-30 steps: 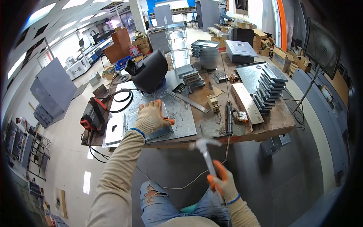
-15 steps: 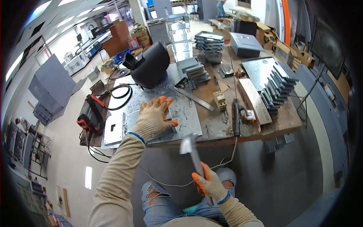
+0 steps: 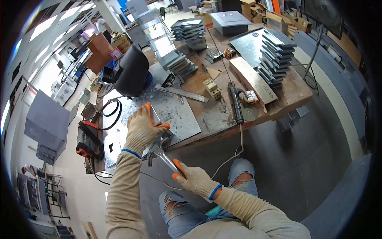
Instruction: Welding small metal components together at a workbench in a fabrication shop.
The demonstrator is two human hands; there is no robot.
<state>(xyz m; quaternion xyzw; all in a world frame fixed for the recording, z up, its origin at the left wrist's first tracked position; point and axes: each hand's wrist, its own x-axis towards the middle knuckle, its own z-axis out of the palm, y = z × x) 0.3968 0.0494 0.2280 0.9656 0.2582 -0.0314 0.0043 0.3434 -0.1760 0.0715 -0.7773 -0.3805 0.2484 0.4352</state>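
Observation:
My left hand [image 3: 142,124], in a cream glove with orange fingertips, lies on a small sheet-metal piece [image 3: 156,115] at the table's front edge. Its fingers are stretched forward and the thumb sticks out to the right. My right hand [image 3: 193,178], gloved alike, is closed around the handle of a claw hammer [image 3: 163,157]. The hammer's head is at the table edge, just below my left thumb, with the claw pointing down. Whether it touches the metal is hard to tell. A large metal sheet [image 3: 183,116] lies beneath the piece.
A black welding mask [image 3: 133,71] stands behind my left hand. A red-and-black machine [image 3: 89,139] with cables is on the left. Further right are a steel ruler [image 3: 185,94], a beige block [image 3: 212,88], an angle grinder [image 3: 236,104], a long bar [image 3: 253,80] and stacked metal parts [image 3: 274,59].
My right hand has brought the hammer up and left, to the table edge beside my left hand. The left hand stays on the metal piece. The view has turned and shifted.

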